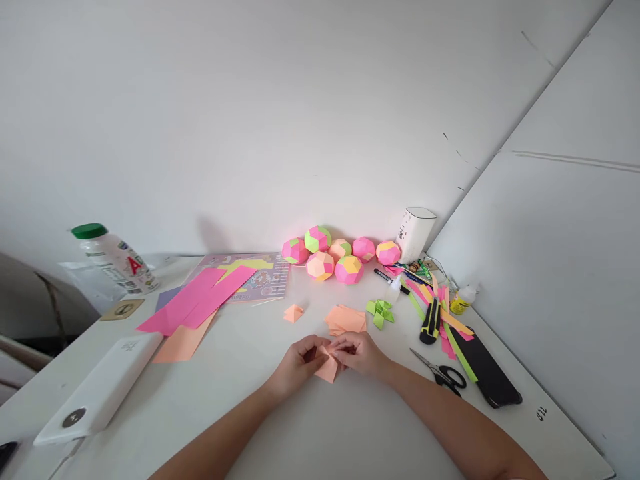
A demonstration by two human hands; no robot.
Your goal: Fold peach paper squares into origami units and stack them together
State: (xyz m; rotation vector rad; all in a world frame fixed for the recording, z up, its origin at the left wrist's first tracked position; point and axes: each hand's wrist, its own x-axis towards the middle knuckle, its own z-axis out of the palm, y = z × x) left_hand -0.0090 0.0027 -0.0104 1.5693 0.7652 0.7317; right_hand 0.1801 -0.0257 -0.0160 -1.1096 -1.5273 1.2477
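Between my two hands is a peach sheet of paper (327,370), partly folded. My left hand (299,363) pinches its left side, thumb on top. On the right side my right hand (363,353) grips it with bent fingers, which hide part of the upper edge. Just beyond my hands lies a pile of peach paper pieces (347,319). A folded peach piece (293,313) sits to the left of that pile, and several folded green pieces (380,313) lie to its right.
Several multicoloured paper balls (320,265) stand by the wall. Scissors (440,370), a yellow-black cutter (431,321), paper strips (447,327) and a glue bottle (463,300) lie right. Pink sheets (193,300), a white box-like device (103,387) and a green-capped bottle (115,260) are left.
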